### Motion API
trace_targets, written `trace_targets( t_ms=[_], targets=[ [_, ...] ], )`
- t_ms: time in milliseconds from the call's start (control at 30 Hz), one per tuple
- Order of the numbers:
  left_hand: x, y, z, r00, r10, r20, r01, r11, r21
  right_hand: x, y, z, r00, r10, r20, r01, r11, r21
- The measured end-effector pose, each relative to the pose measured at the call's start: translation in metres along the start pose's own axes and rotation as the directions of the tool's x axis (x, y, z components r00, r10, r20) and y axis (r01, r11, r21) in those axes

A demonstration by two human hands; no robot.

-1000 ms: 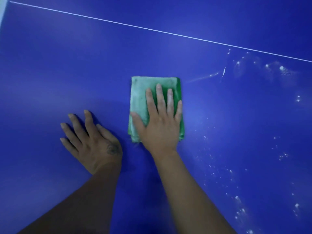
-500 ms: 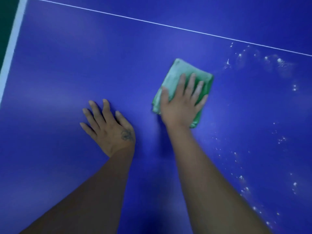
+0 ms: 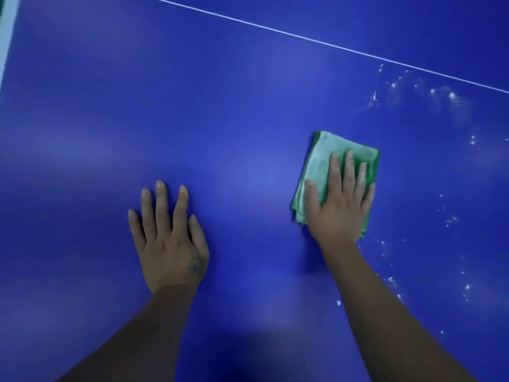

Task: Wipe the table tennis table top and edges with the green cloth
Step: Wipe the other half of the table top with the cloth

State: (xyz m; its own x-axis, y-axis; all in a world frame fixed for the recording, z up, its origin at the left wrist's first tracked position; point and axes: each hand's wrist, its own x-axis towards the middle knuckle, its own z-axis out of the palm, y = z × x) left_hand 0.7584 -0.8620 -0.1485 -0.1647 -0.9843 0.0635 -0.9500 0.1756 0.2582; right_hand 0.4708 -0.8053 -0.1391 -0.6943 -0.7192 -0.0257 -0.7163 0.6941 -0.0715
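Right grip (image 3: 340,208): yours, flat and open, fingers straight and slightly spread, pressing down on the green cloth (image 3: 319,161); no finger curls round it.
Green cloth: folded into a rough rectangle, pale-smeared on top, lying on the blue desk (image 3: 220,119) right of centre, partly under your palm.
Left grip (image 3: 169,244): open, palm down on bare desk, well apart from the cloth, holding nothing.
White specks (image 3: 451,95): scattered right of the cloth and beyond it.
Thin white line (image 3: 303,37): crosses the far desk.
White edge band (image 3: 7,31): far left.
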Motion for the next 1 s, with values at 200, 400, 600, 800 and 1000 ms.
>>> trace_targets(
  t_ms=[200,400,600,800,1000],
  targets=[
    [0.000,0.003,-0.004,0.999,0.002,0.040,-0.001,1.000,-0.001,0.026,-0.104,0.010,0.991,0.137,-0.004,-0.137,0.989,0.049],
    [-0.001,0.004,-0.005,0.999,0.017,-0.028,-0.018,0.999,-0.030,0.074,-0.116,0.006,0.977,-0.214,0.011,0.213,0.975,0.067],
    [-0.002,0.006,-0.003,0.997,0.019,-0.076,-0.023,0.998,-0.054,0.139,-0.043,-0.010,0.994,-0.077,0.084,0.068,0.992,0.108],
    [-0.007,0.008,-0.005,0.992,0.054,-0.117,-0.054,0.999,0.006,0.068,-0.049,-0.004,0.994,0.089,0.060,-0.095,0.990,0.101],
    [-0.037,0.025,-0.009,0.996,-0.024,-0.085,0.025,1.000,0.005,-0.068,-0.016,-0.002,0.898,-0.439,-0.007,0.438,0.894,0.096]
  ],
)
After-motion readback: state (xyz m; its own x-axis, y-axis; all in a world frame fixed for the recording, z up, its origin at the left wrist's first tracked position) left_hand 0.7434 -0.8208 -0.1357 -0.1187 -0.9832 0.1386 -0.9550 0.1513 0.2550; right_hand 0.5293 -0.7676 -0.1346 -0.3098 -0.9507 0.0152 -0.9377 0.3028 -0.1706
